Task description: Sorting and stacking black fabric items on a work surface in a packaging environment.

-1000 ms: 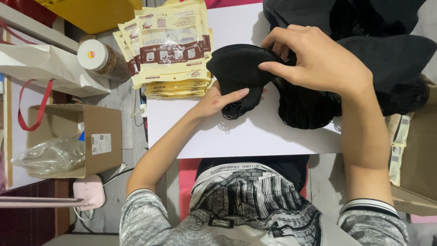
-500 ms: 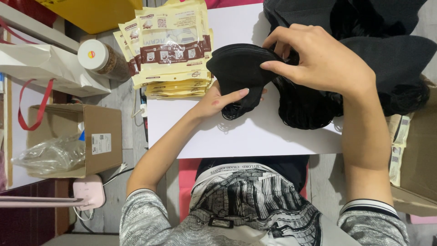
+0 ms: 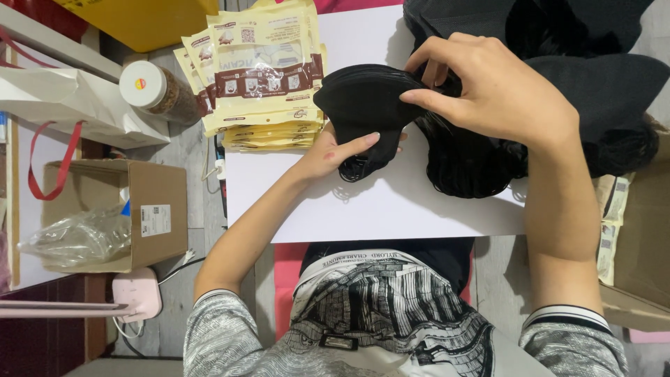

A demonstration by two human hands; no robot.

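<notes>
A stack of black face masks (image 3: 363,105) is held over the white table (image 3: 391,209). My left hand (image 3: 335,152) cups the stack from below, fingers under its lower edge. My right hand (image 3: 488,91) pinches the stack's right edge between thumb and fingers. A heap of more black masks with ear loops (image 3: 460,160) lies just to the right, partly under my right hand. A pile of yellow and brown printed packets (image 3: 269,77) lies at the table's far left corner, touching the held stack's left side.
Dark fabric (image 3: 600,77) fills the far right. Left of the table stand a jar with a white lid (image 3: 146,87), a white paper bag (image 3: 63,105), an open cardboard box (image 3: 118,209) with clear plastic, and a pink device (image 3: 136,293). Another carton (image 3: 638,244) sits at right.
My right hand has shifted its fingers slightly along the stack's right edge. The stack and my left hand stay where they were.
</notes>
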